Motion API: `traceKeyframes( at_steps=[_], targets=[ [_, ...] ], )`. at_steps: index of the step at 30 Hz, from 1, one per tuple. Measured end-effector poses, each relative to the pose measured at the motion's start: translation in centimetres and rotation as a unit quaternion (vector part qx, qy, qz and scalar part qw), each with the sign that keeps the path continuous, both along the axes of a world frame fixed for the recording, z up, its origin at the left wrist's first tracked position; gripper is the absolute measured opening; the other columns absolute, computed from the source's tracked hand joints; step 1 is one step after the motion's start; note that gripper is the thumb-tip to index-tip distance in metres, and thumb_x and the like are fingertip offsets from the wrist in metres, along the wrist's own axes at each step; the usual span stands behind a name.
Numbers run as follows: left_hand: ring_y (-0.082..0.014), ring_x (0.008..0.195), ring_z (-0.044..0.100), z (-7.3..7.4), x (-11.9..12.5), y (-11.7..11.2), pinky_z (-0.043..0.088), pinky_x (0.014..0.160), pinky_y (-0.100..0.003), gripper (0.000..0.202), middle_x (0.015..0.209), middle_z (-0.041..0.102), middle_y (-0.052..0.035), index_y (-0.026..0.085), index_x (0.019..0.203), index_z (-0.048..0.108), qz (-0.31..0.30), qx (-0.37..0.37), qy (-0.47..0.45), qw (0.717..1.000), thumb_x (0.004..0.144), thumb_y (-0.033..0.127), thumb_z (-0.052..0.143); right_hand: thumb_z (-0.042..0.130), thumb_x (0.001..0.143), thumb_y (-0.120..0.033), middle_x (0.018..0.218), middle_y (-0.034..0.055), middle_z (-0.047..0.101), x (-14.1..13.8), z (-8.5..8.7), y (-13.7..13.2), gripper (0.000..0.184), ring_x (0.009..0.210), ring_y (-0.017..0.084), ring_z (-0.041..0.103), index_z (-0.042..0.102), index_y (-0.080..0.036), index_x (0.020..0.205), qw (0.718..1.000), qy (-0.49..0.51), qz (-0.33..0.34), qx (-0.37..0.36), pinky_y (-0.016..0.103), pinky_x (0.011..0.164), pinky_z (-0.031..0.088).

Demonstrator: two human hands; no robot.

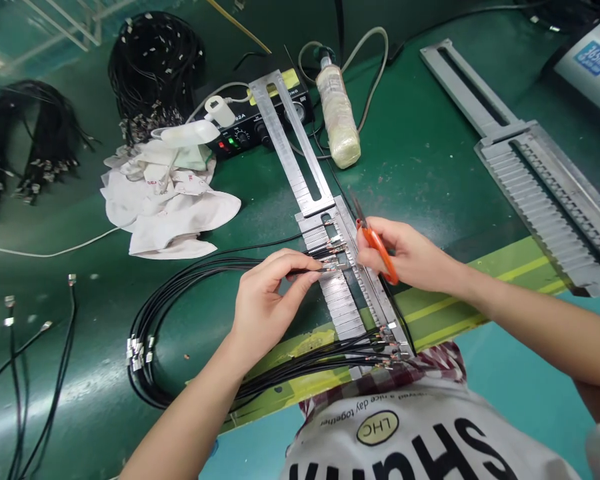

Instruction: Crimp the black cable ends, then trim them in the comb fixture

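Note:
My left hand pinches a thin black cable by its metal-tipped end and holds it against the slotted metal jig on the green table. Several more black cables loop away to the left, their ends resting in the jig's slots. My right hand is closed round orange-handled scissors, with the blades pointing up over the jig's right rail. Another group of cable ends lies across the near end of the jig.
A crumpled white cloth lies at the left. Behind the jig stand a black control box and a wrapped bottle. A second metal jig sits at the right. Bundled black cables lie at the back left, loose cables at the near left.

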State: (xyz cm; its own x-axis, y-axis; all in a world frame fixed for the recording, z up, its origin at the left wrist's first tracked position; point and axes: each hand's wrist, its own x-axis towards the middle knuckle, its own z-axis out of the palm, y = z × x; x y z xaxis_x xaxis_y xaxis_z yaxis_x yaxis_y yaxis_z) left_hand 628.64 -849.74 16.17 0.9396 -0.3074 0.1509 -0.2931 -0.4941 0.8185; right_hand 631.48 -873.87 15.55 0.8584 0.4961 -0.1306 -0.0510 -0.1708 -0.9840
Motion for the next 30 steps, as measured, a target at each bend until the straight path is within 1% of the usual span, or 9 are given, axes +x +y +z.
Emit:
traceKeyframes(
  at_steps=[1, 3, 6, 8, 11, 15, 18, 25, 30],
  targets=[
    [-0.016, 0.087, 0.065, 0.2, 0.0, 0.1, 0.053, 0.076, -0.029, 0.009, 0.093, 0.071, -0.0026, 0.021, 0.095, 0.07, -0.005, -0.003, -0.004, 1.0, 0.087, 0.018, 0.067, 0.069, 0.084, -0.048, 0.067, -0.0048, 0.047, 0.2, 0.2, -0.6, 0.035, 0.057, 0.01, 0.044, 0.047, -0.021, 0.078, 0.997, -0.045, 0.034, -0.054, 0.023, 0.051, 0.035],
    [-0.0156, 0.087, 0.064, 0.5, -0.1, 0.3, 0.053, 0.076, -0.029, 0.012, 0.093, 0.071, -0.0023, 0.021, 0.096, 0.07, -0.012, -0.006, -0.012, 1.0, 0.087, 0.015, 0.067, 0.069, 0.083, -0.052, 0.07, -0.0041, 0.046, 0.5, 0.5, -1.5, 0.038, 0.06, 0.01, 0.041, 0.048, -0.02, 0.076, 0.978, -0.112, 0.102, -0.141, 0.024, 0.053, 0.031],
    [-0.0152, 0.087, 0.064, 0.7, -0.2, 0.6, 0.052, 0.076, -0.029, 0.015, 0.092, 0.07, -0.002, 0.022, 0.097, 0.071, -0.023, -0.003, -0.022, 0.999, 0.086, 0.011, 0.066, 0.066, 0.083, -0.058, 0.064, -0.0052, 0.043, 0.9, 0.9, -2.2, 0.044, 0.057, 0.01, 0.038, 0.045, -0.021, 0.071, 0.956, -0.127, 0.18, -0.192, 0.024, 0.053, 0.028],
    [-0.0153, 0.087, 0.064, 0.8, -0.4, 0.7, 0.052, 0.076, -0.029, 0.017, 0.092, 0.07, -0.0021, 0.022, 0.097, 0.071, -0.029, -0.005, -0.028, 0.999, 0.086, 0.01, 0.066, 0.067, 0.082, -0.059, 0.06, -0.006, 0.04, 1.0, 1.1, -2.2, 0.048, 0.055, 0.01, 0.035, 0.042, -0.021, 0.068, 0.949, -0.129, 0.203, -0.204, 0.024, 0.052, 0.026],
    [-0.0155, 0.087, 0.064, 0.9, -0.6, 0.8, 0.052, 0.077, -0.03, 0.02, 0.093, 0.07, -0.0019, 0.022, 0.098, 0.071, -0.041, -0.008, -0.035, 0.999, 0.086, 0.008, 0.066, 0.069, 0.08, -0.056, 0.058, -0.0057, 0.041, 1.0, 1.2, -2.1, 0.049, 0.055, 0.01, 0.034, 0.04, -0.02, 0.064, 0.936, -0.163, 0.22, -0.221, 0.024, 0.052, 0.024],
    [-0.0154, 0.088, 0.064, 1.2, -0.9, 0.8, 0.052, 0.078, -0.03, 0.022, 0.093, 0.069, -0.0018, 0.023, 0.099, 0.07, -0.054, 0.006, -0.048, 0.997, 0.085, 0.006, 0.065, 0.068, 0.082, -0.05, 0.057, -0.0049, 0.047, 0.9, 1.3, -1.9, 0.041, 0.052, 0.011, 0.037, 0.045, -0.021, 0.063, 0.917, -0.213, 0.236, -0.243, 0.026, 0.053, 0.022],
    [-0.0152, 0.089, 0.064, 1.3, -1.1, 0.8, 0.051, 0.081, -0.031, 0.022, 0.094, 0.069, -0.0018, 0.022, 0.099, 0.07, -0.069, 0.022, -0.056, 0.996, 0.085, 0.005, 0.065, 0.067, 0.082, -0.048, 0.058, -0.004, 0.052, 0.9, 1.3, -1.9, 0.036, 0.053, 0.012, 0.041, 0.05, -0.021, 0.065, 0.906, -0.249, 0.241, -0.243, 0.026, 0.054, 0.022],
    [-0.0147, 0.089, 0.063, 1.2, -1.4, 0.9, 0.05, 0.083, -0.031, 0.022, 0.094, 0.069, -0.0024, 0.021, 0.099, 0.069, -0.091, 0.023, -0.061, 0.994, 0.086, 0.005, 0.065, 0.066, 0.084, -0.048, 0.06, -0.0032, 0.057, 1.0, 1.1, -1.9, 0.038, 0.054, 0.012, 0.044, 0.051, -0.02, 0.063, 0.886, -0.293, 0.263, -0.244, 0.027, 0.057, 0.024],
    [-0.0141, 0.088, 0.063, 1.2, -1.5, 0.9, 0.049, 0.083, -0.03, 0.022, 0.094, 0.069, -0.0023, 0.02, 0.099, 0.069, -0.097, 0.013, -0.055, 0.994, 0.085, 0.003, 0.065, 0.065, 0.086, -0.045, 0.064, -0.0033, 0.062, 1.1, 0.9, -1.7, 0.035, 0.058, 0.012, 0.048, 0.051, -0.02, 0.065, 0.874, -0.308, 0.279, -0.252, 0.027, 0.059, 0.024]
  ],
)
